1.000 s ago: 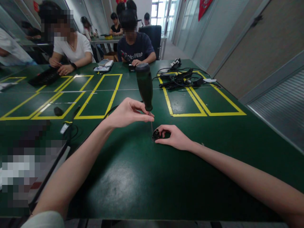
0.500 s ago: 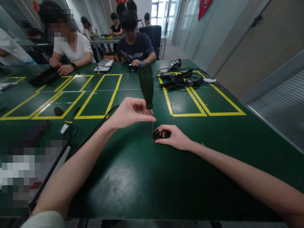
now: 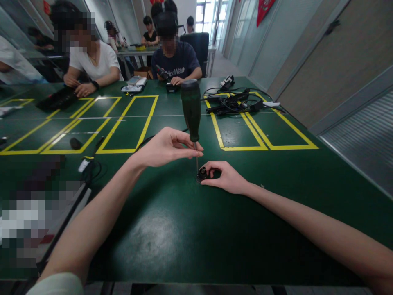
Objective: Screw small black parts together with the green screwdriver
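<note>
Standing nearly upright at the middle of the green surface, a screwdriver with a dark green handle is being steadied by the left hand. Its thin metal shaft is being pinched just below the handle between the thumb and fingers of that hand, which are drawn narrow around it. The tip is being pressed down into a small black round part that is lying on the surface just right of the shaft's foot. That part is being held in place by the right hand, whose fingers are curled closely around its far and right sides, with the hand resting on the surface. Yellow tape rectangles are being shown on the far half of the surface. A tangle of black cables and devices is lying far to the right. A black cable is lying at the near left. Two other people are being seated at the far edge, their hands resting on their own items.
</note>
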`<state>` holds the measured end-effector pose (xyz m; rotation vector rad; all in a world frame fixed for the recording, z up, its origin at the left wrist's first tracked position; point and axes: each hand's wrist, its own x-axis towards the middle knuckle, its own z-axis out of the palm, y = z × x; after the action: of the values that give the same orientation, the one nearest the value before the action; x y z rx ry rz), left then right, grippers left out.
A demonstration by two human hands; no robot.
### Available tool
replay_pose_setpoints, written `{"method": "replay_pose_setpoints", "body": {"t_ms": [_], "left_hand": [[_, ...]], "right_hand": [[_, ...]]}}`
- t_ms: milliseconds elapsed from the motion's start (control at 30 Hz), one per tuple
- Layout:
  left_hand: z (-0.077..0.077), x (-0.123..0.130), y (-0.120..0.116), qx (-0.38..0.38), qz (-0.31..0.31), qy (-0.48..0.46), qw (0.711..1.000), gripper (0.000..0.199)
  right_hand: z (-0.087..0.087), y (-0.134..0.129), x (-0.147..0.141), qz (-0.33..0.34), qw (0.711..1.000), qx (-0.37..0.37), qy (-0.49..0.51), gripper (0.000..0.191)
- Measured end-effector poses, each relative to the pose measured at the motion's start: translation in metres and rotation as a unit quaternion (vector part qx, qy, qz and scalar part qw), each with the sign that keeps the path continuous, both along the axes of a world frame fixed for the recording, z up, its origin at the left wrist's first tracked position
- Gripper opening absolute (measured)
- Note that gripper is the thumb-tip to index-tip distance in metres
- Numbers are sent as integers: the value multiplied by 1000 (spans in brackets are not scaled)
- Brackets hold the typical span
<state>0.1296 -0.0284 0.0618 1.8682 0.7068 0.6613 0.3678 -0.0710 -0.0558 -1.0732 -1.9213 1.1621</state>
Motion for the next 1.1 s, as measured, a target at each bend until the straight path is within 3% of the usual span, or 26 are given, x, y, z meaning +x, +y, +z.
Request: {"method": "replay_pose_setpoints", "body": {"t_ms": [200, 367, 433, 567, 733, 833, 933, 1100], "left_hand": [[-5, 3, 1, -7, 6, -26, 1000, 24], [-9, 9, -3, 16, 58, -66, 996, 95], [-8, 11, -8, 46, 80, -80, 992, 104], [-2, 16, -20, 113, 128, -72, 983, 92], [-1, 21, -24, 195, 208, -116, 952, 58], [-4, 18, -17, 228, 207, -136, 941, 48], [-3, 12, -9, 240, 177, -133, 945, 50], [5, 2, 3, 262, 107, -151, 947, 84]], "right_hand": [[2, -1, -1, 0, 1000, -4, -1, 26], [1, 0, -2, 1, 1000, -1, 4, 24], [1, 0, -2, 0, 1000, -3, 7, 24], [2, -1, -2, 0, 1000, -6, 6, 24], [3, -1, -2, 1, 1000, -4, 4, 23], [2, -1, -1, -1, 1000, 2, 6, 24], [0, 0, -1, 0, 1000, 2, 8, 24], [0, 0, -2, 2, 1000, 5, 18, 24]]}}
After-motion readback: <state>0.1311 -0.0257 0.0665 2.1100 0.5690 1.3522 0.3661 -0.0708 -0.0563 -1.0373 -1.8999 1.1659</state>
